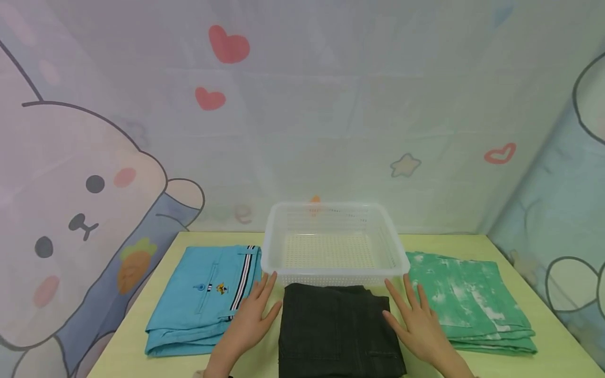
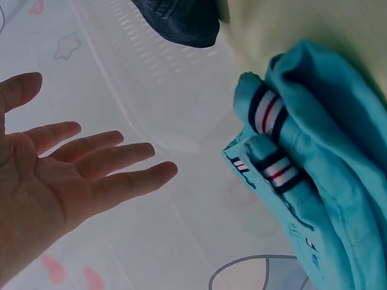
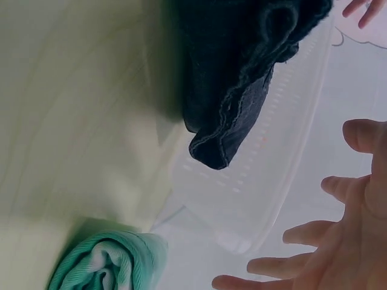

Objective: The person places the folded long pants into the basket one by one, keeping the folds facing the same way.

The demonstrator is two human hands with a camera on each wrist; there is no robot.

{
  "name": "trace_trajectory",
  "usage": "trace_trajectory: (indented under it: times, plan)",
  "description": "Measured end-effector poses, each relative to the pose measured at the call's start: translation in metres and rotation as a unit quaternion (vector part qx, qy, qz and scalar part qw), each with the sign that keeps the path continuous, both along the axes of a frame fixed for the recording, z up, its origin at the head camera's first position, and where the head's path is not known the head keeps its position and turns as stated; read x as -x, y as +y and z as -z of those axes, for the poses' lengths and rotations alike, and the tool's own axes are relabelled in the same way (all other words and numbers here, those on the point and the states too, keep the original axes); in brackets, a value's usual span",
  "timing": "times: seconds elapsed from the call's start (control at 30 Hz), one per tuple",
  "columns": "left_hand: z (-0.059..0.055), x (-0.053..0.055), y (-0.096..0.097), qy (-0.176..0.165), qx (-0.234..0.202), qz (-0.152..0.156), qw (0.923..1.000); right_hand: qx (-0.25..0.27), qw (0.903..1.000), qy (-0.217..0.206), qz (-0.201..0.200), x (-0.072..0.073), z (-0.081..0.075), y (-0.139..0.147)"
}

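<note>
Folded black trousers [image 1: 337, 331] lie at the front middle of the table, between the two hands. My left hand [image 1: 248, 320] has its fingers spread just left of them, beside folded blue trousers [image 1: 198, 299] with a striped side band. In the left wrist view the left hand [image 2: 66, 175] holds nothing. On the other side, my right hand [image 1: 420, 325] spreads its fingers between the black trousers and a folded green-and-white garment [image 1: 472, 299]. The right wrist view shows that hand [image 3: 338, 241] with straight fingers and nothing in it.
A white plastic basket [image 1: 335, 272] with perforated walls stands behind the black trousers, with no clothes inside. The pale yellow table [image 1: 449, 241] ends at the back against a printed cloth [image 1: 331, 131] with hearts and a cartoon animal.
</note>
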State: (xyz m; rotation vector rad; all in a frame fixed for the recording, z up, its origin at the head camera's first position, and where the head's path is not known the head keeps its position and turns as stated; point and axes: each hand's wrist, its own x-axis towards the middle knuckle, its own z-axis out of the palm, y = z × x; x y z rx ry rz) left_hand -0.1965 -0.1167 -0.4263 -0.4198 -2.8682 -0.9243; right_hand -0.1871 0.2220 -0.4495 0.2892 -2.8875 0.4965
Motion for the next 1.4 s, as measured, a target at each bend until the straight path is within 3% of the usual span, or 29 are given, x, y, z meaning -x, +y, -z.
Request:
trace_trajectory:
  times: [0.43, 0.77, 1.03, 1.4]
  plan:
    - [0.007, -0.002, -0.009, -0.035, -0.072, 0.049, 0.9955, 0.063, 0.997, -0.034, -0.031, -0.006, -0.002, -0.001]
    - [0.008, -0.002, -0.007, -0.072, -0.111, 0.058, 0.9895, 0.125, 0.9897, -0.058, -0.039, -0.003, 0.004, 0.002]
    - [0.015, -0.002, -0.002, -0.095, -0.111, 0.054, 0.9878, 0.192, 0.9743, -0.107, -0.048, -0.002, 0.012, 0.002]
    - [0.023, -0.001, -0.005, -0.125, -0.147, 0.054, 0.9796, 0.25, 0.9512, -0.18, -0.012, -0.004, 0.013, 0.001]
